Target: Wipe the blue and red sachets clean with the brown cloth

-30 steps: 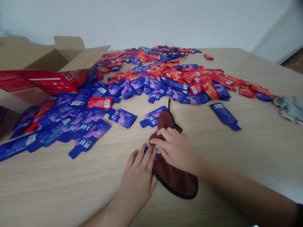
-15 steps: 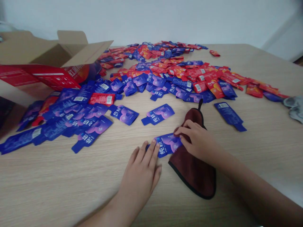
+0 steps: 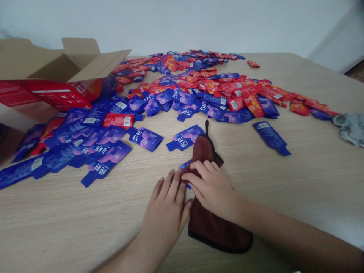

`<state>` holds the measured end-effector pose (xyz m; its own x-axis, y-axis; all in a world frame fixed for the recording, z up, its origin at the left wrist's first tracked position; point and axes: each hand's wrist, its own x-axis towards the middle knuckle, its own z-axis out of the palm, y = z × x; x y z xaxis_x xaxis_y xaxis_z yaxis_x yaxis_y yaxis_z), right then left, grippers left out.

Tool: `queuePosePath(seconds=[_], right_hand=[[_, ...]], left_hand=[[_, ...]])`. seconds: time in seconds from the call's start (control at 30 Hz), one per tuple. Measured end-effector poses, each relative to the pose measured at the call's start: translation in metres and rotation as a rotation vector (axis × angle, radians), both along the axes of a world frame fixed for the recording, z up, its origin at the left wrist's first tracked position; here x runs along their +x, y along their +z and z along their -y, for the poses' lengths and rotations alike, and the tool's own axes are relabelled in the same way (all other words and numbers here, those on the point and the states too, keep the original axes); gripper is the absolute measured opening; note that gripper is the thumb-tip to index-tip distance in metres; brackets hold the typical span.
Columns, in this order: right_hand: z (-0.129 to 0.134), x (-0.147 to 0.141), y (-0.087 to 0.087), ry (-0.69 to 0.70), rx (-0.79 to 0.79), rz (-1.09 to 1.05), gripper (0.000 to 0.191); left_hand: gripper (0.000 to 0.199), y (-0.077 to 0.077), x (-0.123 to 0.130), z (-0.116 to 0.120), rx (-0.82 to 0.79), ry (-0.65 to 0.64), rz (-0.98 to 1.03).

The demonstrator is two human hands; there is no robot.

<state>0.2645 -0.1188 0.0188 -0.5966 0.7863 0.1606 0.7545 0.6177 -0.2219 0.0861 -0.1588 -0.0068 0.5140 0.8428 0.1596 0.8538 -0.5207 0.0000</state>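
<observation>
My left hand (image 3: 165, 204) lies flat on the table, its fingers stretched over the near end of a blue-and-purple sachet (image 3: 184, 165). A maroon cloth (image 3: 217, 229) with black edging and a black loop covers most of that sachet. My right hand (image 3: 212, 187) is closed on the cloth, pressing a fold of it onto the sachet beside my left fingertips. Just beyond the hands lies another purple sachet (image 3: 186, 137), face up. To its left is a similar sachet (image 3: 146, 138).
A pile of red sachets (image 3: 240, 88) and blue ones spreads across the back. More blue sachets (image 3: 109, 161) overlap at the left, before an open cardboard box (image 3: 96, 68). One blue sachet (image 3: 271, 138) lies apart at right, near a grey crumpled cloth (image 3: 351, 129).
My right hand has slid left with the maroon cloth, over the sachet towards my left hand. The left hand stays on the sachet's end. The view has shifted slightly.
</observation>
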Motion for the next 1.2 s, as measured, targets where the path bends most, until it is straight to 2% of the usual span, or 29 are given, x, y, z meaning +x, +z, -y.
queuePosePath(seconds=[0.1,0.23,0.47,0.57,0.63,0.7,0.8,0.87,0.93,1.07,1.2], right_hand=[[-0.005,0.001,-0.005,-0.042,0.002,0.041,0.022],[-0.011,0.010,0.000,-0.149,0.012,0.065,0.017],[-0.025,0.040,0.007,-0.354,-0.152,-0.003,0.019],[-0.031,0.053,0.012,-0.343,-0.181,-0.014,0.017],[-0.032,0.054,0.015,-0.338,-0.131,-0.050,0.016],[-0.029,0.049,0.018,-0.316,-0.053,-0.137,0.017],[-0.019,0.030,0.016,-0.184,0.011,-0.237,0.021],[-0.012,0.017,0.011,-0.083,0.014,-0.174,0.024],[-0.008,0.007,0.005,-0.041,0.016,-0.049,0.026],[-0.007,0.007,0.002,-0.072,0.006,0.120,0.032],[-0.013,0.026,0.006,-0.206,-0.051,0.195,0.033]], left_hand=[[0.050,0.002,0.000,0.000,-0.005,0.002,-0.004],[0.054,0.005,0.001,0.000,-0.024,-0.003,-0.036],[0.061,0.006,-0.001,0.003,-0.085,-0.002,-0.009],[0.065,0.008,-0.004,0.006,-0.096,-0.028,0.021],[0.062,0.009,-0.006,0.007,-0.101,-0.045,0.028],[0.058,0.009,-0.007,0.007,-0.106,-0.057,0.026],[0.057,0.007,-0.009,0.006,-0.096,-0.071,0.018],[0.058,0.005,-0.009,0.005,-0.082,-0.077,0.011],[0.059,0.004,-0.008,0.004,-0.070,-0.080,0.002],[0.059,0.004,-0.006,0.004,-0.086,-0.073,-0.017],[0.057,0.007,-0.005,0.004,-0.128,-0.058,-0.021]])
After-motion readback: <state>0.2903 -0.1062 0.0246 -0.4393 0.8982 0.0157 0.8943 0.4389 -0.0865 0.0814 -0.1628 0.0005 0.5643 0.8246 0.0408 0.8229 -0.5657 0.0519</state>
